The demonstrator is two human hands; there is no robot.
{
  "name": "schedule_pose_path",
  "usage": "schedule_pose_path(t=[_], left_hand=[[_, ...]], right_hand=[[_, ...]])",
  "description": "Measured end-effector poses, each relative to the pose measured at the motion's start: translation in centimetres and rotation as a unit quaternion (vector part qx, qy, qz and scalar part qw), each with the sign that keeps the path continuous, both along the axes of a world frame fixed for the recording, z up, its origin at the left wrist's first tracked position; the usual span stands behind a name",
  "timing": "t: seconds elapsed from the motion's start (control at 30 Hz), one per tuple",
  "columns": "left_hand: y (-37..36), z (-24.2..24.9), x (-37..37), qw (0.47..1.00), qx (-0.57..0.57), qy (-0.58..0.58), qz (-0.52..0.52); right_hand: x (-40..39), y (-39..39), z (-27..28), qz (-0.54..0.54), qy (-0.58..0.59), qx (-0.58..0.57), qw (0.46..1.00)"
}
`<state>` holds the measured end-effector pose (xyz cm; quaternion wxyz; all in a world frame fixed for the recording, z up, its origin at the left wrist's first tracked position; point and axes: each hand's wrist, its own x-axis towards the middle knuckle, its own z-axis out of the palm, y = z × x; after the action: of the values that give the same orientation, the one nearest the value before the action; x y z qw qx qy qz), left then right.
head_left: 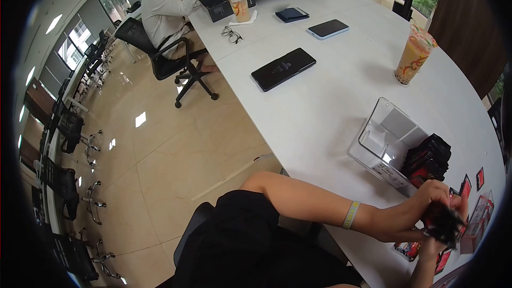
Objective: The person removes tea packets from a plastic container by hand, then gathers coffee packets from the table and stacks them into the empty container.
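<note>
At the lower right, my left hand (431, 198), with a band (351, 214) on its wrist, is closed on a small bunch of black packets (444, 228), blurred by motion. From below, my right hand (431, 249) is closed around the same bunch; most of its fingers are hidden. Just beyond my hands stands a clear plastic bin (376, 144) with a printed label. More black and red packets (426, 160) are piled at its right end. Several loose red and black packets (408, 249) lie around my hands on the white table (314, 122).
A second clear container (476, 229) is right of my hands. Farther off are a drink cup (415, 56), a black phone (284, 69), another phone (328, 29), glasses (231, 34) and a second cup (238, 2). A person (165, 8) sits along the far left edge.
</note>
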<state>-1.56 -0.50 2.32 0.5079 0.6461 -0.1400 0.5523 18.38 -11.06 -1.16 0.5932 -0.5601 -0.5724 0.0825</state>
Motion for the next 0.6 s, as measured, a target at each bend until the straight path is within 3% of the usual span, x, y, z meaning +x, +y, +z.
schedule_pose_path(t=[0.07, 0.1, 0.13, 0.23, 0.3, 0.4, 0.5, 0.53, 0.6], left_hand=[[-0.5, -0.2, -0.1, 0.996, -0.072, 0.022, -0.052], [-0.6, -0.3, -0.2, 0.984, -0.138, 0.039, -0.103], [-0.7, -0.3, -0.2, 0.981, -0.147, 0.045, -0.116], [-1.0, -1.0, 0.8, 0.973, -0.181, 0.074, -0.121], [-0.8, -1.2, 1.0, 0.995, -0.075, 0.063, -0.026], [-0.5, -0.6, 0.5, 0.978, -0.119, 0.119, -0.123], [-0.8, -1.3, 1.1, 0.975, -0.119, 0.126, -0.138], [-1.0, -1.4, 1.2, 0.972, -0.124, 0.136, -0.148], [-1.3, -2.3, 2.3, 0.975, -0.11, 0.131, -0.142]], right_hand=[[-2.4, 1.3, 1.0, 0.02, 0.177, -0.012, 0.984], [-5.3, 1.7, 3.1, 0.07, 0.141, -0.035, 0.987], [-4.9, 1.4, 2.4, 0.087, 0.242, -0.045, 0.965], [-3.9, 1.0, 2.3, 0.086, 0.281, -0.045, 0.955], [-2.8, 0.2, 3.6, 0.038, 0.223, -0.044, 0.973], [4.9, -3.3, 6.3, -0.039, 0.018, -0.1, 0.994], [14.7, -7.7, 6.8, 0.046, 0.083, -0.128, 0.987], [13.1, -7.0, 8.2, -0.073, -0.059, -0.241, 0.966], [19.5, -10.5, 6.0, 0.04, -0.185, -0.227, 0.955]])
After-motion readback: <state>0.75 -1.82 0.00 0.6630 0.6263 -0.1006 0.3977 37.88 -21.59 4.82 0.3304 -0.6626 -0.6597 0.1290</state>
